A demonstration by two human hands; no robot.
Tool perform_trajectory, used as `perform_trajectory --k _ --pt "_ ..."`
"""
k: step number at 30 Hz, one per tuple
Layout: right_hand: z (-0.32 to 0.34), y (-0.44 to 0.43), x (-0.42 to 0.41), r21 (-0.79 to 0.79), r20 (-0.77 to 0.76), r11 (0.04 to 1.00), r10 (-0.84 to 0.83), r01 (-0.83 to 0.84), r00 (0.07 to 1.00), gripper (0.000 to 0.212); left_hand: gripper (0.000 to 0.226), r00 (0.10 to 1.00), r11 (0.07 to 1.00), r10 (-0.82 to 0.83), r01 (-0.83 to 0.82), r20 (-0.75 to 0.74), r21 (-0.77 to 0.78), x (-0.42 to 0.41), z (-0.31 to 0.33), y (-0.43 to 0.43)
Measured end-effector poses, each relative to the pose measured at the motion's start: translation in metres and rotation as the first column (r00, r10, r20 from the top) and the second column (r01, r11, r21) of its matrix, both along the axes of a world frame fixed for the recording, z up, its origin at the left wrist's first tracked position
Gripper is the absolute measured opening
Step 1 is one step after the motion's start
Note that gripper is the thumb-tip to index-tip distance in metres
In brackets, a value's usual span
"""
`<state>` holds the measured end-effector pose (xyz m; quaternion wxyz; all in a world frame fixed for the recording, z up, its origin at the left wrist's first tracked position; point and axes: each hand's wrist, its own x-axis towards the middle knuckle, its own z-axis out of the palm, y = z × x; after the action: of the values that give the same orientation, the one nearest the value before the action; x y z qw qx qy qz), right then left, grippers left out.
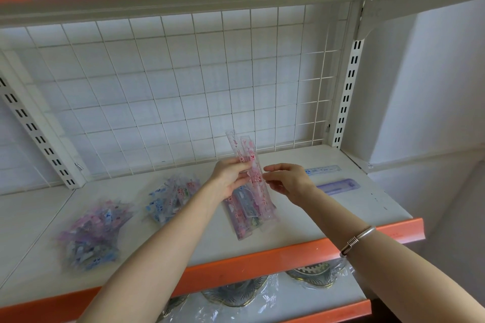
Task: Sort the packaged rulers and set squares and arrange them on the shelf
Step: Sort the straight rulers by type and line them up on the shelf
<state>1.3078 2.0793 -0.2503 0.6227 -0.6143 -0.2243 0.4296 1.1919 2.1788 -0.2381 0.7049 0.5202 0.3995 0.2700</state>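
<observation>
Your left hand point(231, 178) grips two pink packaged rulers point(245, 149) near their middle, holding them nearly upright at the centre of the view, above the white shelf point(301, 225). Your right hand point(291, 181), at 3 o'clock from them, has loosely curled fingers at the pack's edge; whether it pinches the pack cannot be told. A pile of rulers point(246, 217) lies on the shelf directly beneath. At 9 o'clock from that pile sits a blue heap of packets point(168, 199), and at 8 o'clock a pink and purple heap point(89, 236). At 3 o'clock from your right hand lie a blue ruler point(324, 169) and a purple ruler point(336, 186).
</observation>
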Motion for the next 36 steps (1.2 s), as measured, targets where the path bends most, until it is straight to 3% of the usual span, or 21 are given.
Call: perform_trajectory --k 4,8,12,20,27,36 --pt "0.0 -0.001 0.003 -0.017 -0.032 0.995 0.093 -0.094 0.995 0.006 0.015 0.999 0.999 0.03 -0.028 -0.044 0.044 -0.001 -0.002 0.002" --pt "-0.001 0.0 0.0 -0.027 0.004 0.988 0.151 -0.151 0.989 0.013 0.018 0.997 0.997 0.06 -0.058 -0.038 0.046 0.002 -0.002 0.001" --pt "-0.001 0.0 0.003 -0.04 0.001 0.995 0.087 -0.087 0.996 0.009 0.019 0.997 0.996 0.079 -0.079 -0.019 0.039 0.002 -0.002 -0.001" --pt "0.007 -0.003 0.022 0.025 -0.159 0.995 -0.09 0.095 0.983 0.005 0.024 0.992 0.993 0.112 -0.109 -0.054 0.05 -0.007 -0.002 0.007" --pt "0.006 0.0 0.016 0.041 -0.157 0.999 0.021 -0.015 0.987 0.008 0.016 0.995 0.995 0.091 -0.089 -0.042 0.043 -0.006 -0.001 0.004" --pt "0.006 0.003 0.007 0.002 -0.048 0.993 0.118 -0.119 0.992 0.005 0.026 0.999 0.999 0.052 -0.052 -0.001 -0.011 -0.005 0.004 0.0"
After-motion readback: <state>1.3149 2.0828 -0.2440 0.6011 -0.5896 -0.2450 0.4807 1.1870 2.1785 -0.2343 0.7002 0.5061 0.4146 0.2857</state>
